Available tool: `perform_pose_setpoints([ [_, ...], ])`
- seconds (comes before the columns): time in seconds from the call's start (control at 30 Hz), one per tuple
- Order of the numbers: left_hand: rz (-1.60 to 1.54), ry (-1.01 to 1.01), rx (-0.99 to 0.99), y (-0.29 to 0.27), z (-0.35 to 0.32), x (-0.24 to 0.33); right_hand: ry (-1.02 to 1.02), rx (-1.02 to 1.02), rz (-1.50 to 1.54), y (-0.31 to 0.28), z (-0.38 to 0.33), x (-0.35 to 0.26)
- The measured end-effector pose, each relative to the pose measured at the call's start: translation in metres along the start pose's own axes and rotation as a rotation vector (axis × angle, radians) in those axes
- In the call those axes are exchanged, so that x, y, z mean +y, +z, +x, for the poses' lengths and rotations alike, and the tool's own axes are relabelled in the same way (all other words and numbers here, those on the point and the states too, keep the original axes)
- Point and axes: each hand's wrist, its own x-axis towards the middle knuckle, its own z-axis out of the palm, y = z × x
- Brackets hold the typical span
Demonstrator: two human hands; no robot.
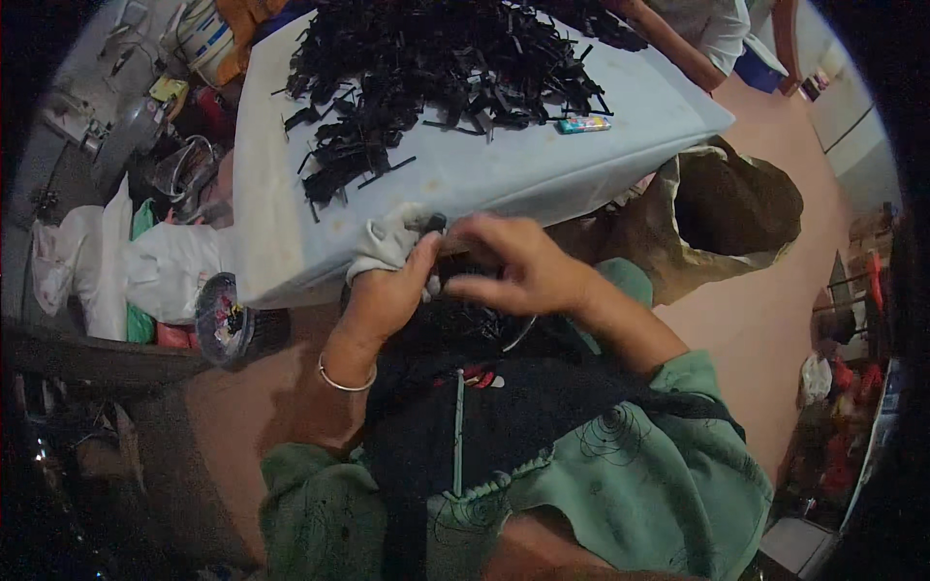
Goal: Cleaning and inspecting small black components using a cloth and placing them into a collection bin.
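My left hand is closed near the table's front edge, with a white cloth around its fingers and the thumb bare. At the thumb tip a small black piece shows; its exact shape is hard to make out. My right hand is right beside it, fingers bent toward the left hand and smeared by motion. Whatever lies between its fingertips is hidden. Beyond both hands, a large heap of thin black plastic-looking parts covers much of the white-covered table. More dark pieces lie in my lap.
A small colourful packet lies right of the heap. An open brown sack stands right of the table. At left are white bags and a dark basket with small bits inside. Another person's arm reaches in at the far right.
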Motion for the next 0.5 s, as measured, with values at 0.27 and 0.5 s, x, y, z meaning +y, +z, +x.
perform_pose_setpoints([
  [0.27, -0.398, -0.020, -0.079, 0.001, -0.008, -0.001, 0.163, 0.216, 0.011, 0.014, 0.011, 0.008],
  [0.5, 0.035, 0.065, 0.117, 0.008, -0.011, -0.015, 0.057, -0.014, -0.032, 0.020, 0.007, 0.015],
])
